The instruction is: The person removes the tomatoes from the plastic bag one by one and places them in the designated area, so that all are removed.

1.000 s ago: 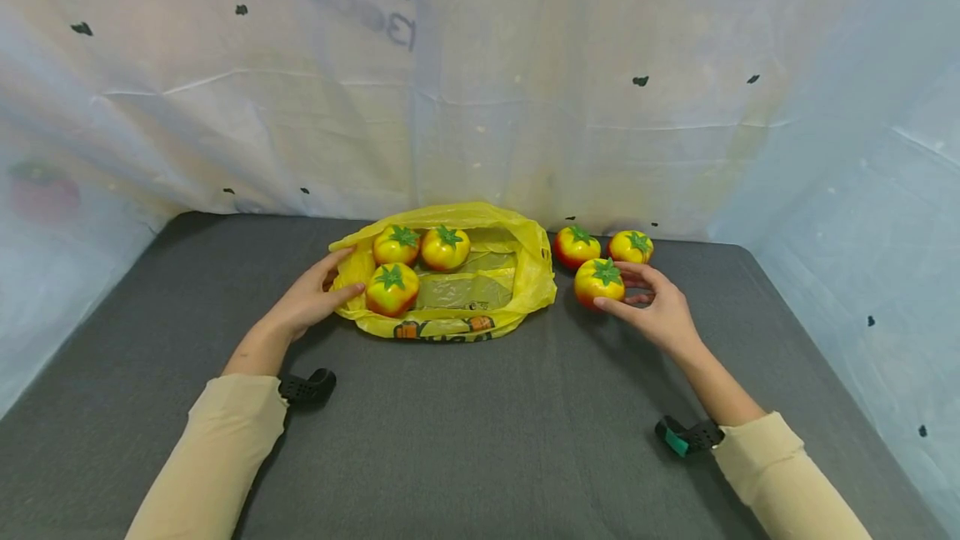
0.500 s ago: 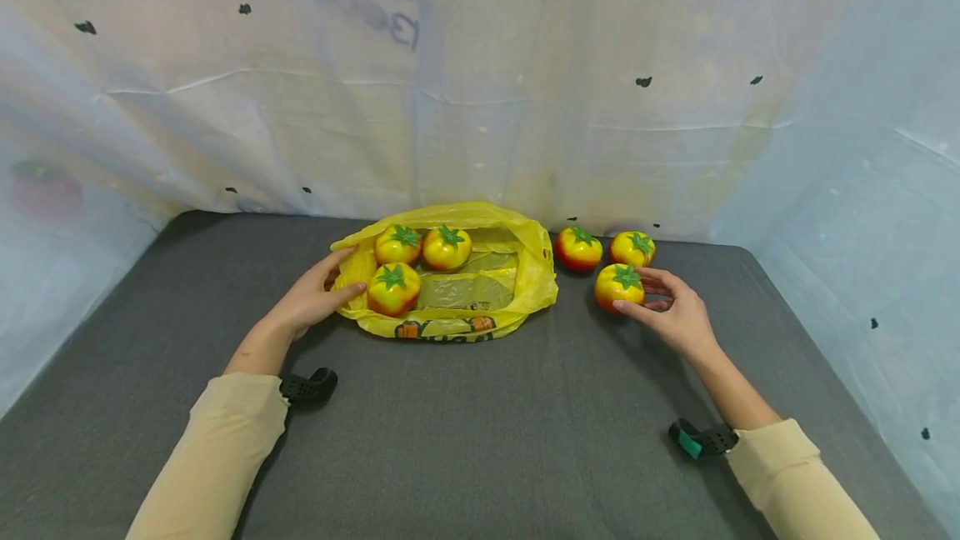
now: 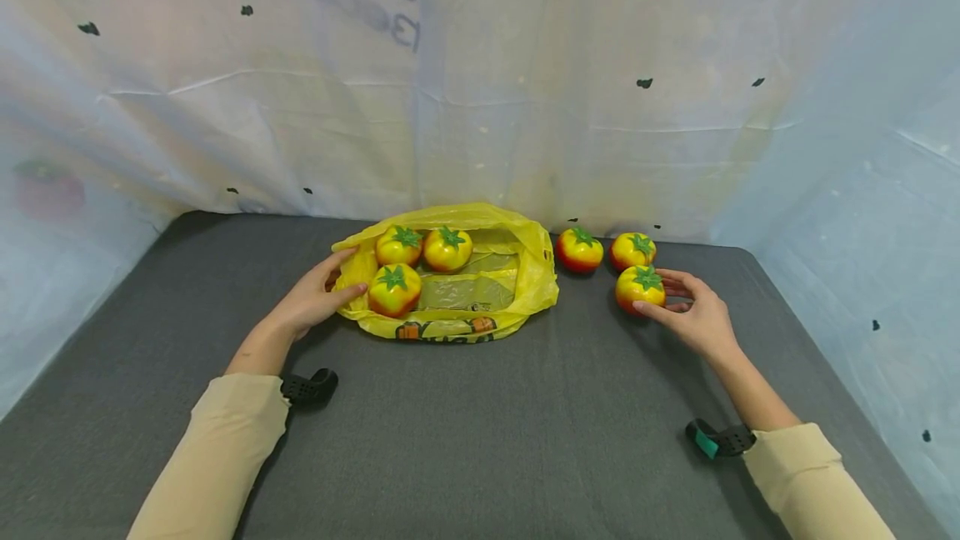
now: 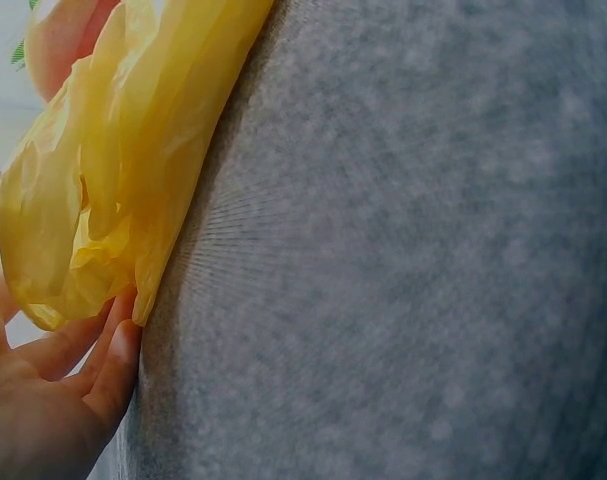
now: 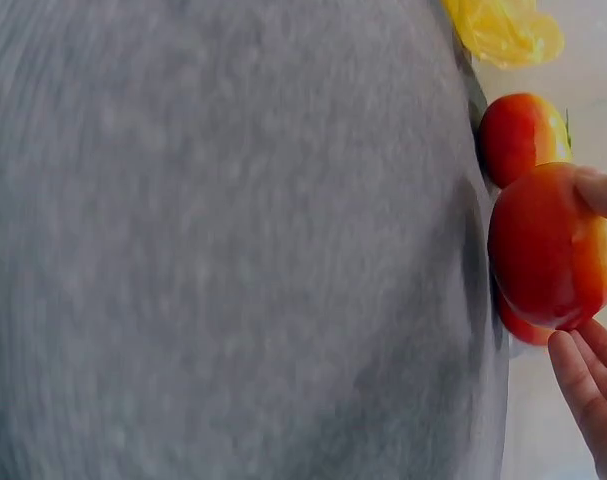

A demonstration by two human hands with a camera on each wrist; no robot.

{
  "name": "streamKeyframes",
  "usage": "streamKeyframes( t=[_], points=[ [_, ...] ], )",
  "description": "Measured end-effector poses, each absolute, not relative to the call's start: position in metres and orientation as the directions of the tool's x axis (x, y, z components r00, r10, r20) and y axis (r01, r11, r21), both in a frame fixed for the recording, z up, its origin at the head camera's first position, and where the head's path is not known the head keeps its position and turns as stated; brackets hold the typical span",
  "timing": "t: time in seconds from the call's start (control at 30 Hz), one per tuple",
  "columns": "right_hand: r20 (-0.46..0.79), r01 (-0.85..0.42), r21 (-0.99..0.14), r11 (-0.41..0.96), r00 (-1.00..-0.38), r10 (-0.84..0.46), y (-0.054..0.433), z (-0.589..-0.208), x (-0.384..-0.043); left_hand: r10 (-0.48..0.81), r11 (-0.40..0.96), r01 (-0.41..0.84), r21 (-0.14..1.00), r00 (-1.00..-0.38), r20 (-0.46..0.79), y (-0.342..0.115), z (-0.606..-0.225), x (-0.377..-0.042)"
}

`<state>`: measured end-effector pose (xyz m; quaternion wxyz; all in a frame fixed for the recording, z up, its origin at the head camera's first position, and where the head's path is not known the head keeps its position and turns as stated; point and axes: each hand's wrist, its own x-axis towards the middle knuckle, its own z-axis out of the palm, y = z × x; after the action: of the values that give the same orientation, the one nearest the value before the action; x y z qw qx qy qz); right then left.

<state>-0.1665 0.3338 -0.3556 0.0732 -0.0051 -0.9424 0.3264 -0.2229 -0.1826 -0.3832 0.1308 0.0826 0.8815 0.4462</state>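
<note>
My left hand [image 3: 311,294] grips the left side of an open yellow plastic bag [image 3: 536,273], its thumb over the rim and its other fingers along the outside. Inside the bag's left half sit three yellow-red tomatoes with green leafy tops: a front tomato [image 3: 394,290], a back-left tomato [image 3: 398,246] and a back-right tomato [image 3: 447,249]. My right hand [image 3: 697,315] holds another tomato [image 3: 640,290] between thumb and fingers, right of the bag. In the right wrist view, this held tomato [image 5: 543,245] shows its red underside close over the table.
Behind the held tomato stand two more, a left tomato [image 3: 579,250] beside the bag and a right tomato [image 3: 632,251]. The dark grey table [image 3: 480,432] ends at a pale plastic sheet [image 3: 480,107] at the back; another sheet hangs at the right.
My right hand has moved to the right with the tomato, away from the bag and in front of the rear right tomato. The left hand and bag have stayed in place.
</note>
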Motion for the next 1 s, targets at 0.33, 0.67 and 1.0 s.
streamKeyframes(
  t=[0.33, 0.67, 1.0],
  points=[
    [0.129, 0.003, -0.588, 0.809, -0.987, 0.097, 0.347, -0.357, -0.168, 0.269, 0.582, 0.03, 0.813, -0.95, -0.158, -0.182, -0.384, -0.223],
    [0.14, 0.013, -0.568, 0.823, -0.984, 0.112, 0.36, -0.355, -0.167, 0.267, 0.59, 0.037, 0.807, -0.952, -0.152, -0.182, -0.385, -0.224],
    [0.119, 0.05, -0.552, 0.832, -0.983, 0.138, 0.369, -0.353, -0.174, 0.271, 0.589, 0.041, 0.807, -0.951, -0.15, -0.183, -0.383, -0.224]
  ],
)
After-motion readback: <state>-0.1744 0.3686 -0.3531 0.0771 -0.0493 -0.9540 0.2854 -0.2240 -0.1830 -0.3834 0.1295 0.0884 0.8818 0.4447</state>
